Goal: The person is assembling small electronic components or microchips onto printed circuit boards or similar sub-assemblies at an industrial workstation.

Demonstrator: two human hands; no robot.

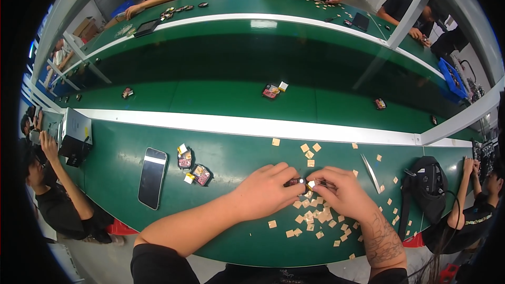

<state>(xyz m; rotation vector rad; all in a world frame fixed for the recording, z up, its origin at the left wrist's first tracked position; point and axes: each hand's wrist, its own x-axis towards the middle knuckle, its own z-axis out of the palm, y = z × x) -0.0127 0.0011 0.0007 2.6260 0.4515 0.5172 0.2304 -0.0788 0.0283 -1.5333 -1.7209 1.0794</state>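
Note:
My left hand [268,192] is closed round a small dark electronic part [292,183], mostly hidden by the fingers. At its right end my right hand [342,193] pinches a small white-and-yellow tab [311,184]; the exact grip is partly covered. Below and around both hands lie many small tan square pieces [318,215], scattered on the green table [231,236]. A pair of tweezers [371,173] rests to the right of my right hand. Two similar dark parts with white-and-yellow tabs, an upper one [184,159] and a lower one [201,175], sit left of my hands.
A phone [152,179] lies at left, with a black box [75,134] beyond it. At right is a black bag [425,181] with a strap. A white rail [252,126] borders a green belt [210,92] carrying several parts. Other people work around the tables.

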